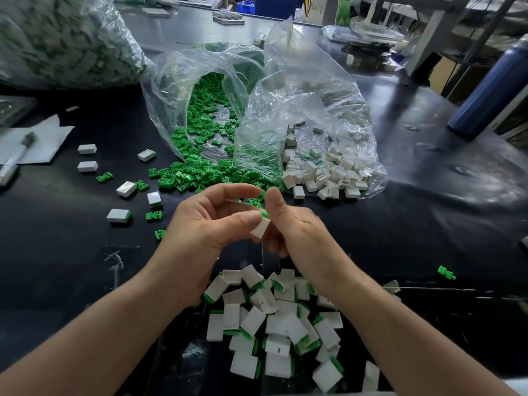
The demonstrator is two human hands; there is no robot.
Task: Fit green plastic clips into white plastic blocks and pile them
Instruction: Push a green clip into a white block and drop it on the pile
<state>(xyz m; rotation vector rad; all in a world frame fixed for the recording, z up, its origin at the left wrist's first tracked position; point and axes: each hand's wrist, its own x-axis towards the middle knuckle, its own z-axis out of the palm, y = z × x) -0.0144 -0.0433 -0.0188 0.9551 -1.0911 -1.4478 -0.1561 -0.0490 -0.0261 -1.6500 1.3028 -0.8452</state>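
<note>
My left hand [208, 221] pinches a white plastic block [260, 227] between thumb and fingers above the black table. A green clip [264, 214] sticks out of the block's top end. My right hand [294, 227] meets it from the right, its fingers curled at the block and clip, thumb raised. Below my hands lies a pile of fitted blocks [274, 321], white with green ends. Loose green clips [200, 172] spill from a clear bag. Empty white blocks [323, 175] lie in the bag's right part.
Several stray blocks [119, 215] and clips [153, 215] lie at the left. A lone clip [446, 272] lies at the right. A large filled bag [63, 38] stands back left, a marker on white paper [31, 144] far left, a blue bottle [491, 90] back right.
</note>
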